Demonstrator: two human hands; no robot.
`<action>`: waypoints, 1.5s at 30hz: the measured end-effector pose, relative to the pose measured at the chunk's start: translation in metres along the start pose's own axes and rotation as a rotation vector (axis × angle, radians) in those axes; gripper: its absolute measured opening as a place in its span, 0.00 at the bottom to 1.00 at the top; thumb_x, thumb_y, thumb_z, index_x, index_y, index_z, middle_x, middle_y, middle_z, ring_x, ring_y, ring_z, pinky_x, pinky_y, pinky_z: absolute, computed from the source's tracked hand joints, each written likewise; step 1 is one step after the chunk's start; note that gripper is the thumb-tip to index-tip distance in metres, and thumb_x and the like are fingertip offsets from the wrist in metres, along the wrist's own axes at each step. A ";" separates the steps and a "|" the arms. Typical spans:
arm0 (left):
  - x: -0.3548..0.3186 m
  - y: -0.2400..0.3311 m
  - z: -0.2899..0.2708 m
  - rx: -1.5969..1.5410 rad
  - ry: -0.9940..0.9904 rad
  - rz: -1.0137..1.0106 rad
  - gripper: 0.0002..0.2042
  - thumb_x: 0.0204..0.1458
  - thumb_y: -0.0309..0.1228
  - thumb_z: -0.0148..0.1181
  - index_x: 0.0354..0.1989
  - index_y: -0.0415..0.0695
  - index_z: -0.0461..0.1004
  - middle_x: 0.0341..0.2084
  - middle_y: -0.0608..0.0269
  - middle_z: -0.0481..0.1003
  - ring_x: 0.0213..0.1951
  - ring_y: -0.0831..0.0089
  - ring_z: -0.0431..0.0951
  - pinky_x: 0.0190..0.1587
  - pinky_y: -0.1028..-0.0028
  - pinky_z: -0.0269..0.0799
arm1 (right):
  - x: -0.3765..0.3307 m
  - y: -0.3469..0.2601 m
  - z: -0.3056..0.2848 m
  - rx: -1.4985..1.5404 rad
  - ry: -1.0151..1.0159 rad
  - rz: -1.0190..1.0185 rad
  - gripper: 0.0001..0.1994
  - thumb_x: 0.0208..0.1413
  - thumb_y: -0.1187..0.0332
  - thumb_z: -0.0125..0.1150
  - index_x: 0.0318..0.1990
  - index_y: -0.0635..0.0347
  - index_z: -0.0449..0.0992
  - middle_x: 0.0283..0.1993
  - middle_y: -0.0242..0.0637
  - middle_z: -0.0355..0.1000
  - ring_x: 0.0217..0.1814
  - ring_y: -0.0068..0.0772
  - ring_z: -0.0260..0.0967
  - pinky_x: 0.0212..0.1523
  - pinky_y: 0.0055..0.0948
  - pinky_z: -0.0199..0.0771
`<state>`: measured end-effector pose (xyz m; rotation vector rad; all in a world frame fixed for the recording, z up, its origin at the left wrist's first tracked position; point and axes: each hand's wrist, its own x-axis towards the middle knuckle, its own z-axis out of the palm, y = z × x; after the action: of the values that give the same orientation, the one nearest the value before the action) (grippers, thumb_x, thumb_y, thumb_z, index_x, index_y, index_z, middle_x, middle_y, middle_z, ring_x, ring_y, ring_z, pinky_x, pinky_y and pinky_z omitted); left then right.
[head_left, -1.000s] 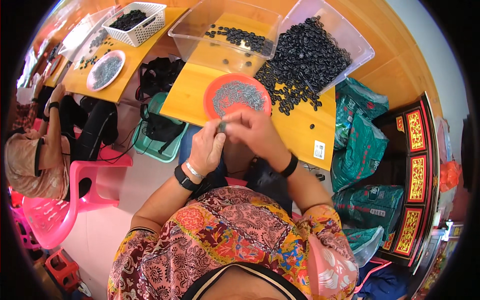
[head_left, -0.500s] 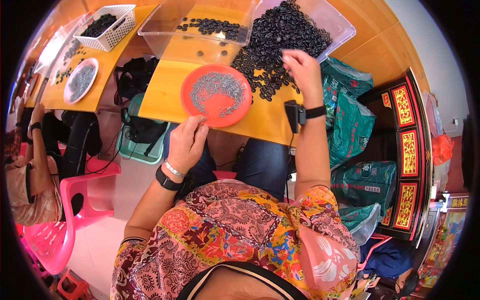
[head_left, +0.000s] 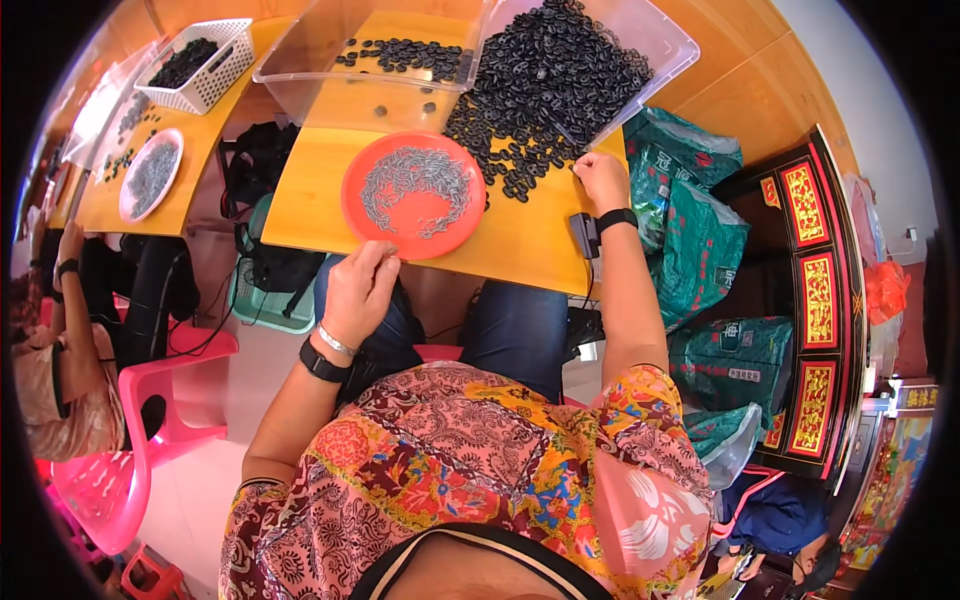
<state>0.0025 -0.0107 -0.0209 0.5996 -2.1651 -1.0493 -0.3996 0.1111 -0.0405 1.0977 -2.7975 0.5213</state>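
Far L, abt 8 o'clock from the red plate (head_left: 405,208), a co-worker (head_left: 75,370) near a pink chair (head_left: 140,430). Side bench (head_left: 188,200) at 9, w/ a pale plate (head_left: 152,178) of grey bits; white basket (head_left: 215,78) of blk pieces at 10. Teal tray (head_left: 260,310) on the floor at 8, blk bag on it.

Next, person's L hand (head_left: 358,290) at 7, thumb & fingers drawn narrow by the plate's rim; can't tell if it's touching or holding anything. Red plate itself is on the main bench (head_left: 520,245), small grey pieces (head_left: 420,165) in a rough horseshoe. Clear bin (head_left: 300,60) at 12, dark pieces showing thru it.

Big heap of blk pieces (head_left: 550,75) at 1–2, running from a 2nd clear bin (head_left: 682,58) onto the bench. R hand (head_left: 605,185) at 3, fingers bunched beside the heap, dark bit at the tips; can't tell if it's gripped.

Far R, green bags (head_left: 705,240) approx 3–4, then dark cabinet (head_left: 818,300) w/ red-&-gold panels.
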 end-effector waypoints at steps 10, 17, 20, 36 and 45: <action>0.000 -0.003 0.001 -0.002 0.017 0.013 0.06 0.51 0.24 0.54 0.36 0.35 0.71 0.26 0.49 0.74 0.28 0.59 0.76 0.32 0.71 0.70 | -0.005 -0.024 -0.004 -0.011 -0.102 0.033 0.05 0.45 0.65 0.61 0.29 0.51 0.80 0.33 0.41 0.76 0.38 0.45 0.72 0.39 0.40 0.71; 0.001 -0.004 0.000 0.004 0.022 0.021 0.05 0.51 0.26 0.55 0.34 0.39 0.71 0.26 0.47 0.74 0.30 0.50 0.75 0.30 0.65 0.71 | -0.003 -0.031 -0.002 -0.090 -0.161 0.033 0.05 0.44 0.65 0.62 0.28 0.54 0.78 0.32 0.41 0.76 0.39 0.46 0.72 0.41 0.40 0.71; 0.001 -0.007 0.001 -0.019 0.020 0.017 0.05 0.51 0.26 0.55 0.34 0.39 0.71 0.26 0.47 0.74 0.30 0.50 0.75 0.30 0.65 0.71 | -0.009 -0.030 -0.003 -0.034 -0.154 -0.008 0.05 0.44 0.67 0.62 0.28 0.56 0.77 0.31 0.42 0.76 0.37 0.44 0.72 0.39 0.38 0.71; -0.004 -0.023 0.005 -0.468 -0.266 -0.248 0.05 0.55 0.26 0.49 0.36 0.38 0.67 0.19 0.65 0.68 0.21 0.78 0.69 0.25 0.77 0.66 | -0.156 -0.199 0.015 1.256 -0.644 -0.225 0.02 0.51 0.78 0.58 0.33 0.64 0.73 0.27 0.29 0.72 0.29 0.16 0.69 0.30 0.19 0.70; 0.000 -0.024 0.006 -0.764 -0.361 -0.381 0.06 0.57 0.29 0.46 0.35 0.39 0.65 0.20 0.65 0.70 0.22 0.79 0.70 0.26 0.82 0.64 | -0.159 -0.198 0.012 1.406 -0.671 -0.140 0.02 0.51 0.77 0.57 0.32 0.63 0.71 0.25 0.28 0.70 0.24 0.16 0.66 0.24 0.18 0.68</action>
<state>0.0012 -0.0210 -0.0431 0.4775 -1.7327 -2.1795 -0.1488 0.0739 -0.0291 1.8190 -2.4638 2.7280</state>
